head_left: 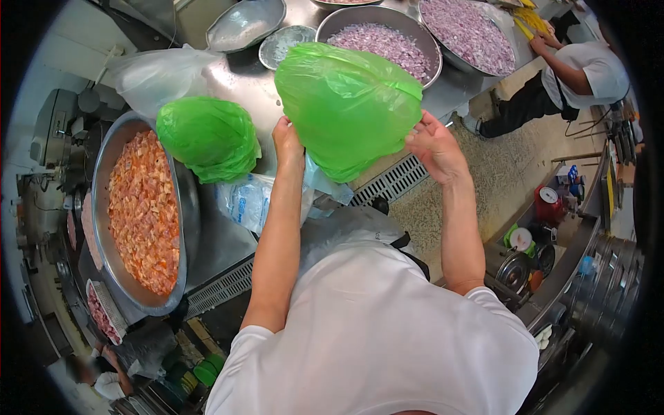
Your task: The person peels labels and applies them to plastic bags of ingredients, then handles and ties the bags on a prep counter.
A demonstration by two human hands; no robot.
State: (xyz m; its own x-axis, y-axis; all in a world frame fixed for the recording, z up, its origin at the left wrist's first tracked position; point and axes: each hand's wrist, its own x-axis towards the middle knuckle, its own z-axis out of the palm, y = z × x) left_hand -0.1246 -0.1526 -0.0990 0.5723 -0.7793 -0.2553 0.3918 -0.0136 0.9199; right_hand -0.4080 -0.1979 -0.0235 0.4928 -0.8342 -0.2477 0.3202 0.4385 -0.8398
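Observation:
A green plastic bag (349, 104) is stretched between my hands above the metal table's front edge. My left hand (287, 142) grips its lower left edge with bent fingers. At the bag's right edge, my right hand (436, 146) pinches the plastic between thumb and fingers. Left of my left hand lies a bunched green bag (207, 138), close to a large metal tub (181, 238) of diced, orange-tinted meat (143, 211). Behind the held bag stands a metal bowl (436, 52) of chopped purple onion (380, 45), partly covered by the bag.
Clear plastic (162, 76) lies at the table's back left, and printed clear packaging (245, 200) near its front. Another onion bowl (470, 34) stands at the back right. A person (588, 72) works there; another person (111, 380) is at the lower left. A floor grate (394, 181) runs below.

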